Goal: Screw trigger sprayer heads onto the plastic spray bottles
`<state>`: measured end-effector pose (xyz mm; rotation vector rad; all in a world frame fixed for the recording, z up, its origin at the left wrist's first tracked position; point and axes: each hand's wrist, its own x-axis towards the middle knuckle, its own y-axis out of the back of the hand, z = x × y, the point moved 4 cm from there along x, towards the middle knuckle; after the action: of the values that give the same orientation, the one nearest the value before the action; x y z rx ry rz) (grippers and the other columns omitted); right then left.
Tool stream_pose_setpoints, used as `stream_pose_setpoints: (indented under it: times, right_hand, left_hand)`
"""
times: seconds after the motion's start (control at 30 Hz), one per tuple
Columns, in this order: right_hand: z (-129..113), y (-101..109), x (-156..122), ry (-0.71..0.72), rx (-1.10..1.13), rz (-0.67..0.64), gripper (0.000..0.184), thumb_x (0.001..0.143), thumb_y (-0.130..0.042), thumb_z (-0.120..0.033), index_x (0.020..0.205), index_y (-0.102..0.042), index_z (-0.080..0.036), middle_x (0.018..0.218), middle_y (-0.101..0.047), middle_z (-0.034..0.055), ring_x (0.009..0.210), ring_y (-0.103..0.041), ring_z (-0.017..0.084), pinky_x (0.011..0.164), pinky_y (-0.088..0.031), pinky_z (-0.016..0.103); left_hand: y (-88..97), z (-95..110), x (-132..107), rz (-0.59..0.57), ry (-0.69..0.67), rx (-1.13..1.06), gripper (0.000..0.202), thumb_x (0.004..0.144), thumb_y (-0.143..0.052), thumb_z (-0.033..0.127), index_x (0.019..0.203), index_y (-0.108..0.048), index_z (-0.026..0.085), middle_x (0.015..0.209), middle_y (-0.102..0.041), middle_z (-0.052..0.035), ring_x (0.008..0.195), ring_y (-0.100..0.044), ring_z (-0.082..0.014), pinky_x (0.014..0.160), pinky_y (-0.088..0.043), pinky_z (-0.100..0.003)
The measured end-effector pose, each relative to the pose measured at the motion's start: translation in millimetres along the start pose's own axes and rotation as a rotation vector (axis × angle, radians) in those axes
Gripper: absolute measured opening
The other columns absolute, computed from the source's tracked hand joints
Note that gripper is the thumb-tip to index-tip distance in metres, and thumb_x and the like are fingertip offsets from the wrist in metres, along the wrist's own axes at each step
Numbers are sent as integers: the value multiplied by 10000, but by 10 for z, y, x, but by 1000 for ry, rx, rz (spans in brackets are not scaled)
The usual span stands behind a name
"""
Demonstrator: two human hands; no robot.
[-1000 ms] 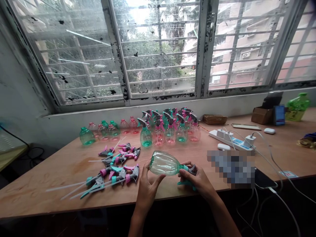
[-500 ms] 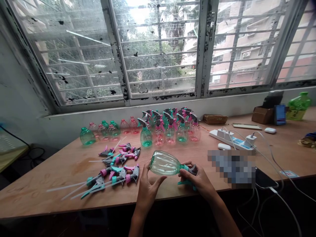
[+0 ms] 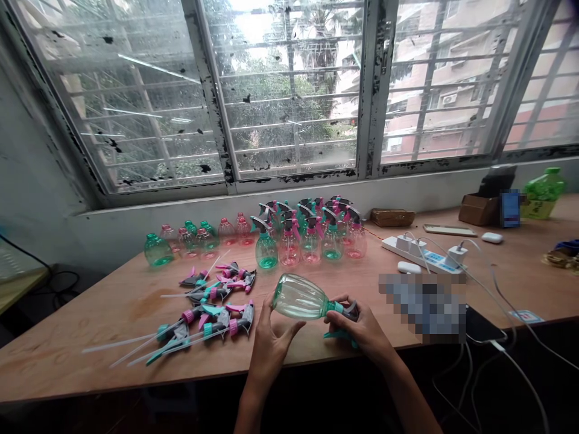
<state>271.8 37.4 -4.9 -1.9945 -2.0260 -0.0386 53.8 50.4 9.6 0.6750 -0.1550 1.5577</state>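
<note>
A clear green spray bottle (image 3: 301, 298) lies sideways in the air above the table's front part, base to the left and neck to the right. My left hand (image 3: 270, 337) cups its base end; the fingers are partly hidden behind the bottle and the thumb reaches out below it. At the other end, my right hand (image 3: 357, 328) is closed around the grey and teal spray head (image 3: 335, 307), with the thumb by the collar. Left of my hands lie several loose spray heads (image 3: 217, 322) with pink or teal parts and white dip tubes.
Along the back stand several bottles with spray heads (image 3: 289, 247), and farther left several bottles without heads (image 3: 158, 250). On the right are a power strip (image 3: 420, 256) with cables, a phone (image 3: 484, 325), a white case (image 3: 409, 267) and a cardboard box (image 3: 477, 208).
The view has shifted very slightly. Both hands keep nearly the same hold, and the bottle's base end sits a little higher in the picture.
</note>
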Motion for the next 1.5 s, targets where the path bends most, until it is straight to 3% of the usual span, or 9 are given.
stream_pose_setpoints:
  times: [0.13,0.3,0.43,0.57,0.73,0.93,1.1,1.27,1.5]
  right_hand:
    - [-4,1,-1,4,7,19,458,724,-890,-520,934,-657,-186,716,-767,28,606,-710,198,613,-581,314]
    - [7,14,4,34,36,-1,430,760,-864,-528,932,-663,-189,725,-767,30,613,-711,193,622,-577,306]
    - [19,20,8,33,38,-1,457,756,-849,-573,907,-655,-187,735,-770,46,606,-711,202,614,-574,315]
    - [19,15,7,22,22,-8,469,749,-852,-574,927,-640,-195,723,-769,43,607,-717,213,614,-578,332]
    - [16,15,3,23,-16,-7,465,734,-869,-554,932,-641,-200,709,-764,30,604,-721,217,608,-576,332]
    - [37,39,14,27,43,15,458,758,-850,-562,935,-649,-191,716,-754,35,621,-723,215,630,-599,334]
    - [49,26,15,20,12,-4,466,748,-864,-550,947,-641,-192,720,-768,35,614,-727,210,616,-590,321]
    - [37,13,5,16,-31,18,498,711,-870,-588,931,-651,-200,717,-768,33,605,-731,227,605,-601,343]
    - [29,31,15,32,20,12,481,736,-859,-581,942,-653,-198,704,-750,27,608,-726,219,626,-595,331]
  left_hand:
    - [1,10,10,-14,21,-14,611,852,-771,456,1391,-543,279,1408,-622,-86,1389,-517,-314,1195,-346,-495]
    - [16,2,8,36,-45,9,656,844,-783,421,1435,-519,319,1475,-583,-74,1431,-479,-320,1205,-340,-500]
    - [18,-3,-3,75,-31,17,601,831,-791,402,1377,-568,287,1410,-632,-83,1388,-522,-331,1177,-372,-507]
    - [9,0,-17,40,24,6,684,768,-844,453,1358,-562,251,1357,-647,-98,1362,-534,-340,1180,-355,-509]
    - [25,1,-18,34,49,-51,640,825,-784,501,1350,-559,213,1322,-659,-133,1334,-561,-340,1155,-383,-504]
    - [9,-3,6,44,-29,-7,536,825,-792,411,1307,-598,280,1365,-646,-71,1370,-533,-315,1189,-364,-487]
    - [5,2,-10,20,25,0,680,775,-837,454,1358,-547,257,1373,-643,-94,1366,-537,-333,1182,-360,-507]
    - [15,-3,-13,14,57,-41,584,870,-740,494,1368,-555,251,1357,-649,-105,1354,-550,-325,1171,-366,-496]
    - [15,-4,-6,59,12,-20,553,794,-814,460,1276,-620,270,1343,-650,-79,1311,-572,-327,1149,-402,-483]
